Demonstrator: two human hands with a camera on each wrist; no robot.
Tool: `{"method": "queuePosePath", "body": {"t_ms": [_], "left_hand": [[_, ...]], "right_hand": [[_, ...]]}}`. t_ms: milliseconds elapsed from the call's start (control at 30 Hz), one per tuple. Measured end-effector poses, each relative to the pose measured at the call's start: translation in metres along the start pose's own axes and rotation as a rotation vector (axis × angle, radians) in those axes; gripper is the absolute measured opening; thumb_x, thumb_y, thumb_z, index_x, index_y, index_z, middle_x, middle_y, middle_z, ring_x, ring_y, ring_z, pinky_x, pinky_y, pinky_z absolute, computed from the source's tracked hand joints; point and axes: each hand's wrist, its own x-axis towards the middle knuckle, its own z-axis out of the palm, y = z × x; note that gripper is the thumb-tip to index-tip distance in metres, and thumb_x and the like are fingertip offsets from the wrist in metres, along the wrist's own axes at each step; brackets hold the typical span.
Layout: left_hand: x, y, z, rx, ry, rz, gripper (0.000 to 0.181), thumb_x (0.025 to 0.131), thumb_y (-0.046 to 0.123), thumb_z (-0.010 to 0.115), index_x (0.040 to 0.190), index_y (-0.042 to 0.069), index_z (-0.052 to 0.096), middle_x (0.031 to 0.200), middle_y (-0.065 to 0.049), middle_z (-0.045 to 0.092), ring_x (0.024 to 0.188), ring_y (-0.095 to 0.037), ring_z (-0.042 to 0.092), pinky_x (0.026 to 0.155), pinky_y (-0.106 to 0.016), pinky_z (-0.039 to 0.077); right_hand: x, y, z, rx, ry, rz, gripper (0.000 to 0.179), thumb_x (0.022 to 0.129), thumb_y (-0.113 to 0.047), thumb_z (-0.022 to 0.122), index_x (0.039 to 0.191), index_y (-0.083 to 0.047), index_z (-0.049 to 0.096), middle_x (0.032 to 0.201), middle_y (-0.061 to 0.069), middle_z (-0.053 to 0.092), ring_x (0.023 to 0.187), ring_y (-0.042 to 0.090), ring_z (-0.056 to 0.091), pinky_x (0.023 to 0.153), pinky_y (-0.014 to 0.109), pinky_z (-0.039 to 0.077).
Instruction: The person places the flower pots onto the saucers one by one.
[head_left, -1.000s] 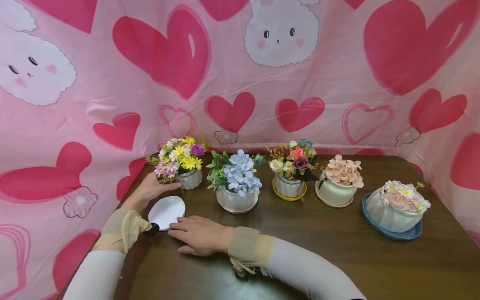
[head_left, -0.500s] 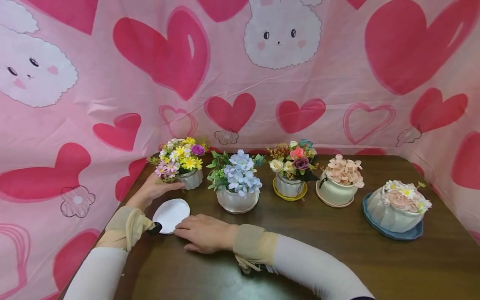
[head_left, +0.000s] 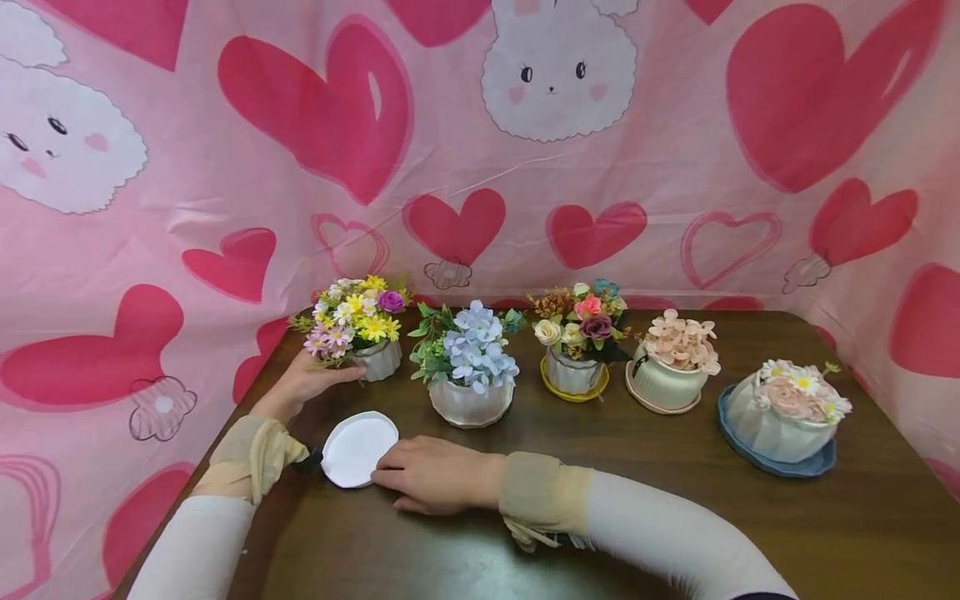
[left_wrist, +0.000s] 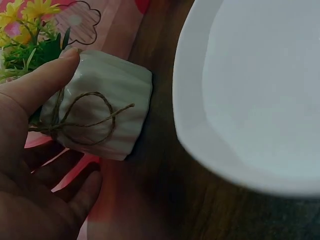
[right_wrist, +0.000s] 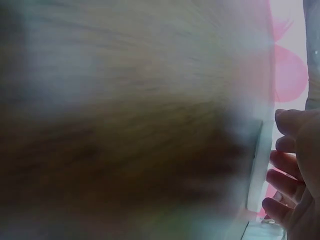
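Note:
A white fluted pot (head_left: 381, 361) of yellow, white, pink and purple artificial flowers stands at the table's far left. My left hand (head_left: 306, 385) holds it from the left side. In the left wrist view, the thumb lies on the wall of the pot (left_wrist: 112, 100), near a twine bow, and curled fingers show on its other side. A white round saucer (head_left: 356, 450) is in front of it, and my right hand (head_left: 442, 475) grips its right edge. Edge-on in the right wrist view, the saucer (right_wrist: 260, 172) is beside the curled fingertips; their exact contact is hard to see.
Right of the left pot is a white pot of blue hydrangeas (head_left: 476, 367) without a saucer. Farther right are flower pots on a yellow saucer (head_left: 551, 385), a pale saucer (head_left: 660, 406) and a blue saucer (head_left: 783, 467). A heart-patterned pink cloth (head_left: 525, 167) hangs behind the table.
My right hand has drawn the saucer right and toward me, away from the left wrist. The left hand and its pot have stayed in place.

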Motion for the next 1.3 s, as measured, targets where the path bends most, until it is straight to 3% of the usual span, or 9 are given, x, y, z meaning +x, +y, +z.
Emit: {"method": "queuePosePath", "body": {"t_ms": [133, 367, 533, 767, 967, 1167, 1300], "left_hand": [[0.0, -0.002, 0.003, -0.021, 0.016, 0.01, 0.094, 0.079, 0.03, 0.084, 0.154, 0.014, 0.029, 0.152, -0.012, 0.043, 0.137, -0.028, 0.037, 0.117, -0.056, 0.029], [0.005, -0.003, 0.011, -0.072, 0.048, -0.032, 0.109, 0.077, 0.032, 0.085, 0.158, 0.018, 0.014, 0.16, -0.01, 0.031, 0.147, -0.033, 0.026, 0.12, -0.06, 0.021], [0.009, -0.003, 0.014, -0.079, 0.054, -0.04, 0.111, 0.077, 0.035, 0.085, 0.159, 0.019, 0.011, 0.16, -0.011, 0.03, 0.146, -0.033, 0.026, 0.12, -0.06, 0.02], [0.01, -0.004, 0.017, -0.044, 0.061, -0.092, 0.108, 0.076, 0.041, 0.085, 0.157, 0.013, 0.019, 0.156, -0.009, 0.036, 0.143, -0.028, 0.031, 0.121, -0.054, 0.023], [0.01, -0.004, 0.021, -0.058, 0.025, -0.147, 0.104, 0.077, 0.045, 0.083, 0.156, 0.012, 0.023, 0.157, -0.008, 0.037, 0.143, -0.028, 0.032, 0.122, -0.053, 0.021], [0.013, -0.004, 0.02, -0.018, -0.017, -0.282, 0.088, 0.077, 0.053, 0.08, 0.146, 0.008, 0.048, 0.157, -0.008, 0.04, 0.147, -0.029, 0.032, 0.122, -0.05, 0.024], [0.016, -0.005, 0.022, 0.028, -0.005, -0.316, 0.103, 0.074, 0.059, 0.079, 0.151, 0.004, 0.037, 0.162, -0.011, 0.03, 0.15, -0.032, 0.026, 0.122, -0.052, 0.024]], "right_hand": [[-0.015, 0.001, -0.002, 0.038, 0.0, -0.012, 0.038, 0.1, -0.036, 0.056, 0.134, -0.019, 0.057, 0.132, -0.007, 0.058, 0.127, 0.009, 0.051, 0.108, 0.024, 0.041], [-0.041, 0.004, -0.003, 0.067, 0.035, -0.022, 0.035, 0.1, -0.031, 0.056, 0.132, -0.018, 0.06, 0.13, -0.007, 0.059, 0.125, 0.009, 0.053, 0.106, 0.026, 0.044], [-0.056, 0.006, -0.001, 0.06, 0.056, -0.021, 0.035, 0.099, -0.031, 0.057, 0.132, -0.018, 0.06, 0.131, -0.006, 0.058, 0.126, 0.01, 0.052, 0.106, 0.027, 0.044], [-0.071, 0.008, 0.001, 0.083, 0.126, -0.033, 0.029, 0.1, -0.023, 0.056, 0.128, -0.018, 0.063, 0.127, -0.006, 0.061, 0.123, 0.01, 0.055, 0.106, 0.026, 0.044], [-0.081, 0.008, 0.003, 0.075, 0.147, -0.03, 0.027, 0.101, -0.021, 0.053, 0.126, -0.018, 0.065, 0.126, -0.007, 0.062, 0.121, 0.009, 0.056, 0.104, 0.026, 0.045], [-0.089, 0.009, 0.002, 0.078, 0.156, -0.024, 0.028, 0.104, -0.021, 0.049, 0.127, -0.019, 0.065, 0.126, -0.006, 0.061, 0.123, 0.01, 0.055, 0.105, 0.026, 0.045], [-0.093, 0.009, 0.002, 0.08, 0.156, -0.019, 0.028, 0.104, -0.022, 0.049, 0.127, -0.019, 0.064, 0.127, -0.006, 0.061, 0.123, 0.01, 0.055, 0.105, 0.026, 0.045]]}}
